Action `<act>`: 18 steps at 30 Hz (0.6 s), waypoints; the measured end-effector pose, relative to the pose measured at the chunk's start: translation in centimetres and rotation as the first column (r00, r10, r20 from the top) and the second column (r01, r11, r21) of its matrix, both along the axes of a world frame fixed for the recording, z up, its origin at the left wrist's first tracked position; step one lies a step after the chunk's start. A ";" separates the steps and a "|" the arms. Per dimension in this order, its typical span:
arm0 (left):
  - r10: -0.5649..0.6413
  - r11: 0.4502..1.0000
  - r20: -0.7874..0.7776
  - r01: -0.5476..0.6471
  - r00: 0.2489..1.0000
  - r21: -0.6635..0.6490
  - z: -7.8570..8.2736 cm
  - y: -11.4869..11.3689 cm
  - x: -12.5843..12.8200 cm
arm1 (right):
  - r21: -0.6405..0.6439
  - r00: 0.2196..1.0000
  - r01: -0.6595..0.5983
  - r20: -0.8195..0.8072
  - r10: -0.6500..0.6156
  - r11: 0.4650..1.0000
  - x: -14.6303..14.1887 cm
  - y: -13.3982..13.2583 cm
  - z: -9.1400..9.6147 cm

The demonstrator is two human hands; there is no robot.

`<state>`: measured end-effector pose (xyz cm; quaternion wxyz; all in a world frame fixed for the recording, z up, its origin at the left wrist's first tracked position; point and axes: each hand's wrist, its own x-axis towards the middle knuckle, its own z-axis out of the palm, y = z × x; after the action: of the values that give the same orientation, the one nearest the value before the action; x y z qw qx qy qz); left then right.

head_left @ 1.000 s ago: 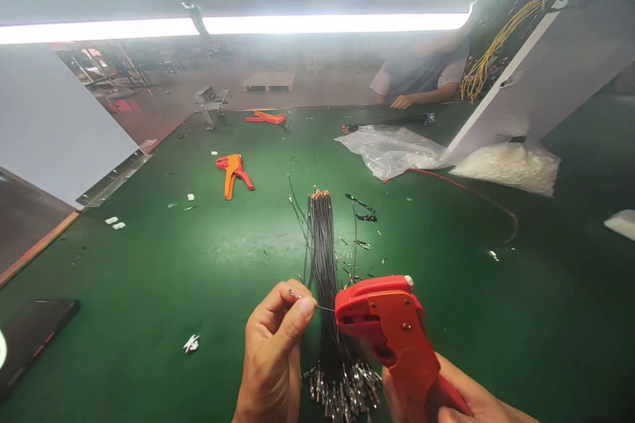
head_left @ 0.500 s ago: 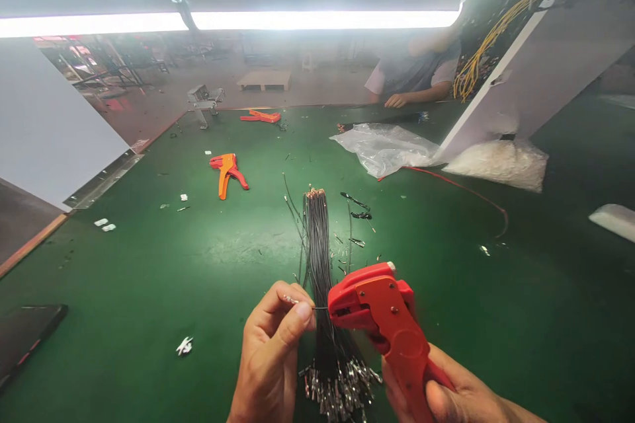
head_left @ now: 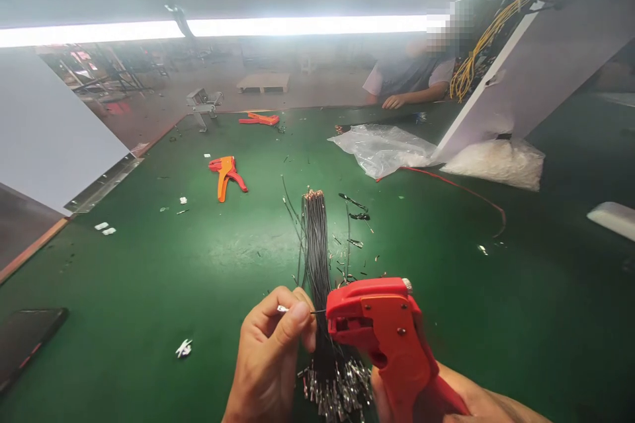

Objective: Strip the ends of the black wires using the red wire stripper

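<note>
Red stripper [head_left: 387, 337], clenched in my right hand [head_left: 496, 406], has edged closer to my left hand [head_left: 272, 357], which pinches one thin wire [head_left: 318, 311], tip in the tool's mouth, over the black bundle [head_left: 316, 238] on the green table [head_left: 149, 291].

Wire bundle [head_left: 316, 238] on table [head_left: 149, 277] centre, spare stripper [head_left: 225, 172] behind-left; plastic bag [head_left: 387, 149] behind-right, another person's hand [head_left: 394, 102] beyond

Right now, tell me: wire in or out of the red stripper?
In: the wire runs from left fingers into the red stripper.
</note>
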<state>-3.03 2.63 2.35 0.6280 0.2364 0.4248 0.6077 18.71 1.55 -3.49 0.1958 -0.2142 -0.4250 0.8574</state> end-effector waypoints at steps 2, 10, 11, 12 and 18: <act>-0.006 1.000 0.049 0.007 0.999 -0.025 0.0 0.1 0.1 | 0.020 1.000 -0.009 -0.007 0.010 1.000 -0.3 0.1 -0.1; -0.062 0.981 0.159 0.089 0.985 -0.171 0.8 -0.2 0.2 | 0.057 0.999 -0.008 -0.034 0.010 0.998 -0.6 0.6 0.8; -0.067 0.981 0.159 0.094 0.985 -0.169 0.9 -0.2 0.2 | 0.064 0.999 -0.006 -0.038 0.009 0.998 -0.6 0.6 0.9; -0.072 0.981 0.160 0.099 0.984 -0.166 0.9 -0.2 0.2 | 0.074 0.999 -0.009 -0.044 0.012 0.997 -0.5 0.6 1.0; -0.056 0.974 0.235 0.105 0.970 -0.201 1.4 -0.2 0.0 | 0.126 0.995 -0.022 -0.097 0.034 0.992 -0.4 0.6 0.9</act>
<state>-3.06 2.40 3.74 0.7183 0.1142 0.4024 0.5560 18.33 2.11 -2.58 0.2176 -0.1526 -0.4706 0.8414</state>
